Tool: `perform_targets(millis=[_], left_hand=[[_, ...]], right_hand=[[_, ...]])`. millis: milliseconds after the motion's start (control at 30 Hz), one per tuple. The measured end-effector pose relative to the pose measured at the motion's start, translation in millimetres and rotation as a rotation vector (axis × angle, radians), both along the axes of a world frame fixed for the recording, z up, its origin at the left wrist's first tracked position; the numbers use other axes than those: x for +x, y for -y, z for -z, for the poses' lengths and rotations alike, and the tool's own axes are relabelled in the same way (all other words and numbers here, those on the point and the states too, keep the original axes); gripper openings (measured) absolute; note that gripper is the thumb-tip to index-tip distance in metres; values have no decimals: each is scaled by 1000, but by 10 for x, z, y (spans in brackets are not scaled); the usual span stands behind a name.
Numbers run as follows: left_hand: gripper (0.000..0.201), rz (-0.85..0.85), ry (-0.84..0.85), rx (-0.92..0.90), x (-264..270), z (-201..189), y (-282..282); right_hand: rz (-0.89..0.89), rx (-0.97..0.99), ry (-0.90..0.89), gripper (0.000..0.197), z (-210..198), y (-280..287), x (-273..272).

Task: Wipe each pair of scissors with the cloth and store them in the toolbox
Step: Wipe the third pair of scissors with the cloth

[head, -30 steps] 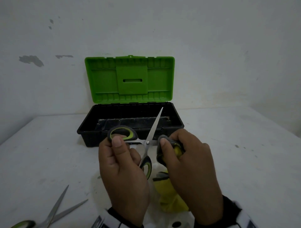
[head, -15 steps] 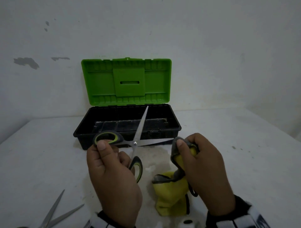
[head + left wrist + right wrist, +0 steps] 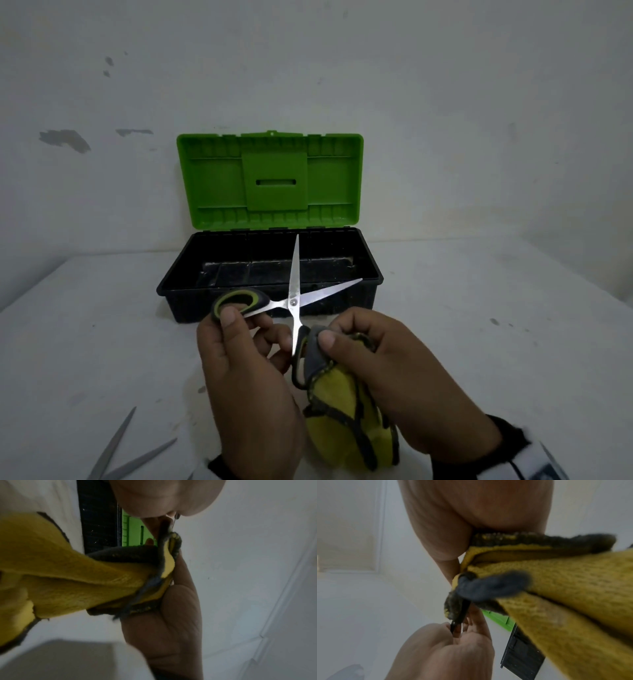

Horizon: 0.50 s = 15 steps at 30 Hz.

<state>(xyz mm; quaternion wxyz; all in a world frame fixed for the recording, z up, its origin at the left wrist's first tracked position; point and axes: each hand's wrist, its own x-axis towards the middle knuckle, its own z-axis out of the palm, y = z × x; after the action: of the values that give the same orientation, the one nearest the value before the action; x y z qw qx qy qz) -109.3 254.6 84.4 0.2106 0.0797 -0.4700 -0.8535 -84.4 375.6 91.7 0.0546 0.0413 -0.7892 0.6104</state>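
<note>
My left hand (image 3: 246,325) grips the upper green-and-black handle loop of the open scissors (image 3: 293,302) in front of the toolbox. One blade points up, the other points right. My right hand (image 3: 342,334) pinches the yellow cloth with the grey edge (image 3: 342,411) against the lower handle (image 3: 298,366). In the right wrist view the cloth (image 3: 556,588) wraps the dark handle (image 3: 460,615), with my left hand (image 3: 445,649) below it. The left wrist view shows the cloth (image 3: 68,574) held by my right hand (image 3: 163,615). The toolbox (image 3: 375,274) stands open, black base under a raised green lid (image 3: 270,181).
A second pair of scissors (image 3: 116,452) lies with its blades open at the table's near left edge. The toolbox stands against the white wall at the back. White table surface (image 3: 496,342) spreads to both sides of it.
The right hand drew the cloth off the right-pointing blade, then brought it back against the lower handle. The left hand turned the scissors, so the blades now point up and right.
</note>
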Motion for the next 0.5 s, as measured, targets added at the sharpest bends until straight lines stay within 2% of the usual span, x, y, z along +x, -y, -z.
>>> perform_targets(millis=[100, 233, 400, 500], left_hand=[[25, 72, 28, -30, 6, 21, 80], [21, 280, 95, -80, 12, 8, 311], [7, 530, 228, -416, -104, -108, 666], [17, 562, 192, -748, -133, -179, 723]], right_hand=[[20, 48, -9, 14, 1, -47, -27], [50, 105, -52, 12, 7, -162, -18], [46, 312, -146, 13, 58, -231, 31], [41, 372, -175, 14, 82, -218, 28]])
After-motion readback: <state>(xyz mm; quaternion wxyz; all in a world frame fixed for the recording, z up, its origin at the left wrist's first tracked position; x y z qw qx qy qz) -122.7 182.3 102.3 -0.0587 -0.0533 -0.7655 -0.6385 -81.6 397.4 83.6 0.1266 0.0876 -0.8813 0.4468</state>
